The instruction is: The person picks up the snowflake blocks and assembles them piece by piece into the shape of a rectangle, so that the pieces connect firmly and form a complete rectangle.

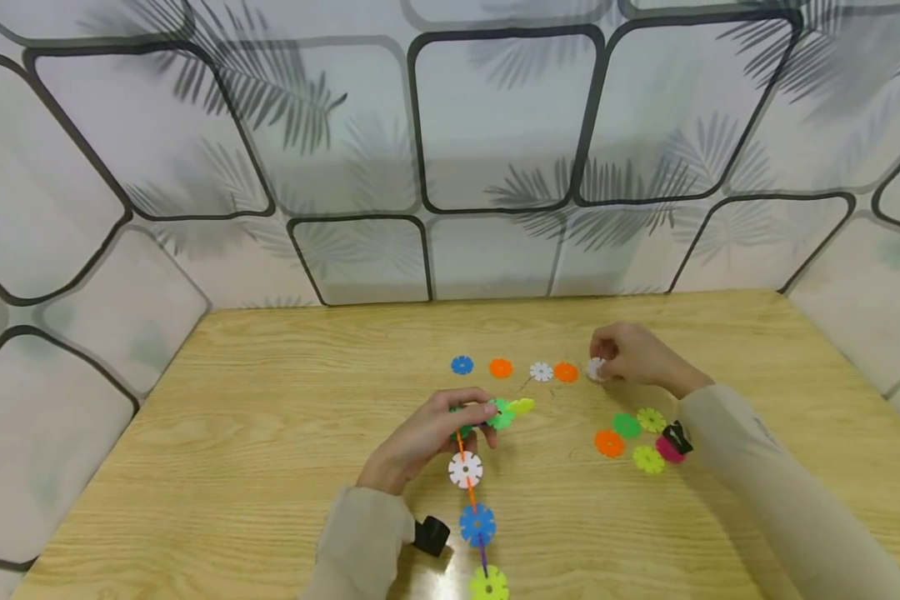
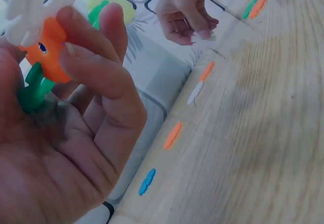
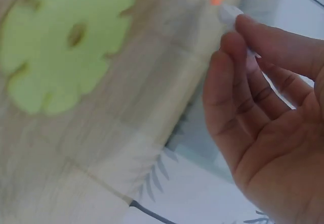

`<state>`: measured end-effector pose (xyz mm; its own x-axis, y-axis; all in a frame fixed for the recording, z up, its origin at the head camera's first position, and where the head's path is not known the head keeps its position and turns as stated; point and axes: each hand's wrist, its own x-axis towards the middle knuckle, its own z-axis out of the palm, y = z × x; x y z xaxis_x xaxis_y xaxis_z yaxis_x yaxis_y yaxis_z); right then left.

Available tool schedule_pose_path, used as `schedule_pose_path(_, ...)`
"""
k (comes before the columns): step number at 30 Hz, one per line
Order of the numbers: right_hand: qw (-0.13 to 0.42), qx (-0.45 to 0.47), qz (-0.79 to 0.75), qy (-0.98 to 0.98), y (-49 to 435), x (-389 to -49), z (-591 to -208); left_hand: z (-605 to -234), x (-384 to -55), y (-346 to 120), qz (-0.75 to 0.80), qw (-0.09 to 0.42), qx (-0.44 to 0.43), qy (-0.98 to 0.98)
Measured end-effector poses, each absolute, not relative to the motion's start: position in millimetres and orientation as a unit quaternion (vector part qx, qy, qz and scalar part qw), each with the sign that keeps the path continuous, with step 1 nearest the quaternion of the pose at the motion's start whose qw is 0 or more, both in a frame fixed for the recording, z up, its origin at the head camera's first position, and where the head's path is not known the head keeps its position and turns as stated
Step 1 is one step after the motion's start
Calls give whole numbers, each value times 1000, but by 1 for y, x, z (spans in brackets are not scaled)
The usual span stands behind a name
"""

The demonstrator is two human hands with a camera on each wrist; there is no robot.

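Observation:
My left hand (image 1: 437, 427) grips a chain of slotted plastic flower discs pushed into one another edge to edge. Past its fingertips stick out a green disc (image 1: 502, 413) and a yellow one (image 1: 523, 406). Below the hand the chain runs toward me through a white disc (image 1: 466, 470), a blue disc (image 1: 477, 525) and a yellow-green disc (image 1: 489, 584), with narrow edge-on discs between. The palm hides part of it; an orange disc (image 2: 46, 57) shows by the fingers. At the right, my right hand (image 1: 637, 358) pinches a loose white disc (image 3: 230, 14) between thumb and fingertips, close to the tabletop.
Along the back of the wooden table (image 1: 292, 400) lie loose discs in a row: blue (image 1: 462, 365), orange (image 1: 500, 368), white (image 1: 541, 372), orange (image 1: 566, 372). By the right forearm, a cluster holds orange (image 1: 609, 443), green (image 1: 626, 426), yellow-green (image 1: 648, 459) and magenta (image 1: 671, 450) discs. Patterned panels surround the table.

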<state>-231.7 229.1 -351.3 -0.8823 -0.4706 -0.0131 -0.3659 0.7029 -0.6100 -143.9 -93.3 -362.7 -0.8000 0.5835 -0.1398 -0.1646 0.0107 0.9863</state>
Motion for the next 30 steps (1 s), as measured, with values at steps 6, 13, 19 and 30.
schedule_pose_path(6, 97, -221, -408, 881, 226, -217, -344, -360, -143, -88, 681, 264, 171, 662)
schedule_pose_path(13, 110, -205, -482, 844, 219, -200, -338, -356, -145, -85, 669, 252, 189, 673)
schedule_pose_path(19, 126, -200, -527, 816, 209, -190, -338, -352, -151, -85, 662, 252, 192, 679)
schedule_pose_path(30, 150, -177, -567, 790, 198, -178, -332, -347, -153, -86, 665, 246, 178, 683)
